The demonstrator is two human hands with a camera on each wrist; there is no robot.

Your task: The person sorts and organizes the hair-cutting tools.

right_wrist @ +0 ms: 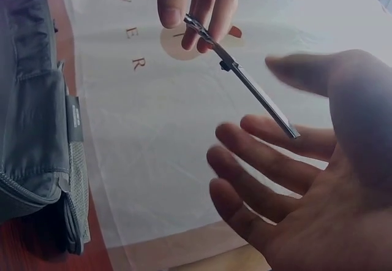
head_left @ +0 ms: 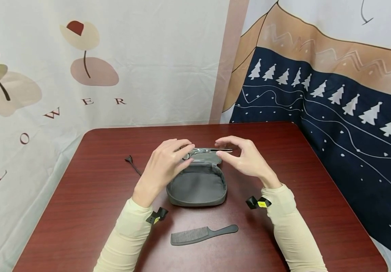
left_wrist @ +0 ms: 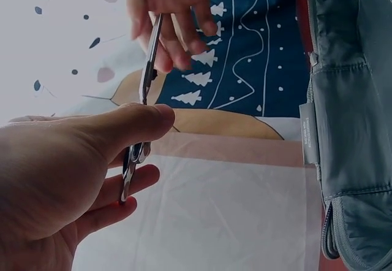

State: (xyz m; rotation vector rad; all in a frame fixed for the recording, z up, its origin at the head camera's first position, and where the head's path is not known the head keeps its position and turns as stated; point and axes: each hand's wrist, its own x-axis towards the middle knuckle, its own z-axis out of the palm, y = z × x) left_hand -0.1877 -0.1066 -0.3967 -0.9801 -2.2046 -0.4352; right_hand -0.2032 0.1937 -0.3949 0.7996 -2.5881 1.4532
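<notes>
A pair of silver scissors (head_left: 206, 150) lies level in the air above the back of an unzipped grey case (head_left: 195, 203). My left hand (head_left: 164, 163) pinches the handle end between thumb and fingers, with the blades pointing right. Around the blade tips, my right hand (head_left: 248, 158) is spread, its thumb and fingers apart. In the right wrist view the tip of the scissors (right_wrist: 251, 93) overlaps the index finger, and the palm behind it holds nothing. The left wrist view has the left thumb (left_wrist: 141, 124) over the scissors' handles, partly hiding them.
A dark grey comb (head_left: 195, 236) with a handle lies on the red-brown table (head_left: 107, 219) in front of the case. Left of the case is a thin dark tool (head_left: 131, 161), partly behind the left hand. Printed cloth (head_left: 168, 75) hangs behind the table.
</notes>
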